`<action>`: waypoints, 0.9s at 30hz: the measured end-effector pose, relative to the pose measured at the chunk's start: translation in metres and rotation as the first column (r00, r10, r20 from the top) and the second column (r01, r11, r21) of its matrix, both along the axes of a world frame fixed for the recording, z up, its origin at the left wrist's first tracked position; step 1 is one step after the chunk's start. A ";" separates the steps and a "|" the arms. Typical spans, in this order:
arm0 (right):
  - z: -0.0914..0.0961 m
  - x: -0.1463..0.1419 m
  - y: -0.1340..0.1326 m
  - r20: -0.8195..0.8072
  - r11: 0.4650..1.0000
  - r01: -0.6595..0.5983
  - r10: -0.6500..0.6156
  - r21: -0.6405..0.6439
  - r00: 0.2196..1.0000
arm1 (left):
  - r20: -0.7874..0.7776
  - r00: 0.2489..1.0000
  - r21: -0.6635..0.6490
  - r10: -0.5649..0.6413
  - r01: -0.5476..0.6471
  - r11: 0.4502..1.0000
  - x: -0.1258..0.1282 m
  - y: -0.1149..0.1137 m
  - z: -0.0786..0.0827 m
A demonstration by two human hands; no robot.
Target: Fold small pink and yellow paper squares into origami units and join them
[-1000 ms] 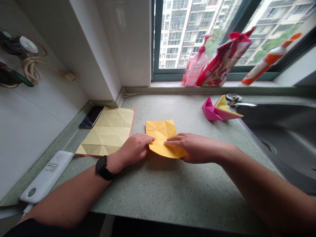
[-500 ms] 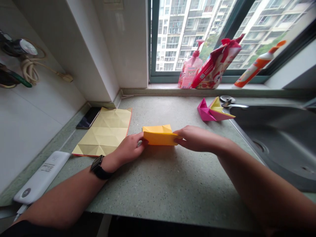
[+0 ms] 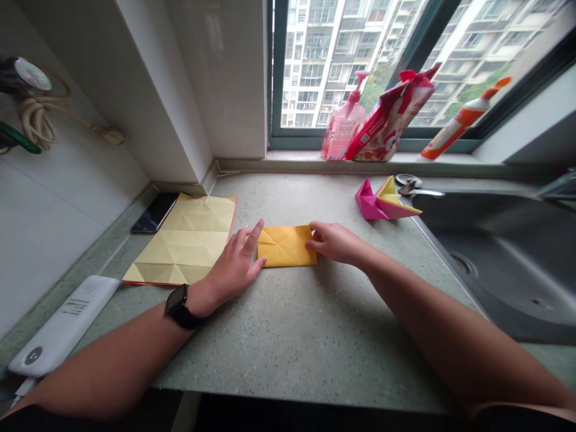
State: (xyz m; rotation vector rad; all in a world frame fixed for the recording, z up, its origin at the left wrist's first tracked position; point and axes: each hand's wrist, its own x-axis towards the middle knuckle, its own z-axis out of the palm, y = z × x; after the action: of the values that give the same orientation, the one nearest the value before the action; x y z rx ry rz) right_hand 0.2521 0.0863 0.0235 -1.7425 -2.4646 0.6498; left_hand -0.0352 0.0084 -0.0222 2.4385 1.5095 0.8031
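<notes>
A folded orange sheet of paper lies nearly flat on the counter between my hands, with diagonal creases across its face. My right hand pinches its right edge near the upper corner, thumb in front and fingers behind. At the left end, my left hand is open, its index finger and thumb spread and the thumb tip touching the lower left corner. Beside my left hand a larger creased pale yellow sheet with a red-orange edge is spread out.
A phone lies partly beneath the yellow sheet, and a white power bank is near my left forearm. At back right stands a pink and yellow folded paper piece, beside the sink. A pump bottle stands on the windowsill.
The orange paper's raised front flap is now folded up against the rest. My left hand has let go and spread its fingers; my right hand has moved up the right edge.
</notes>
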 end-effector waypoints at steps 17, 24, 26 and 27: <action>-0.006 -0.008 -0.010 0.054 0.996 -0.046 0.042 0.078 0.998 | -0.220 0.872 -0.195 -0.438 0.401 0.895 0.008 -0.016 0.007; -0.007 -0.011 -0.015 0.189 0.987 -0.083 0.055 0.139 0.980 | -0.240 0.875 -0.208 -0.420 0.377 0.903 0.009 -0.016 0.009; -0.005 -0.013 -0.020 0.239 0.973 -0.122 0.073 0.196 0.968 | -0.232 0.874 -0.208 -0.428 0.385 0.899 0.009 -0.016 0.010; -0.004 -0.014 -0.023 0.250 0.962 -0.143 0.083 0.234 0.965 | -0.226 0.873 -0.207 -0.432 0.390 0.897 0.009 -0.016 0.011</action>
State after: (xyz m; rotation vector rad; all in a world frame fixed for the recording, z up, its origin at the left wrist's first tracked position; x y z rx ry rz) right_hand 0.2383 0.0634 0.0196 -1.6781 -2.6767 0.1277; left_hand -0.0264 -0.0071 -0.0113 2.6845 1.0026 0.2702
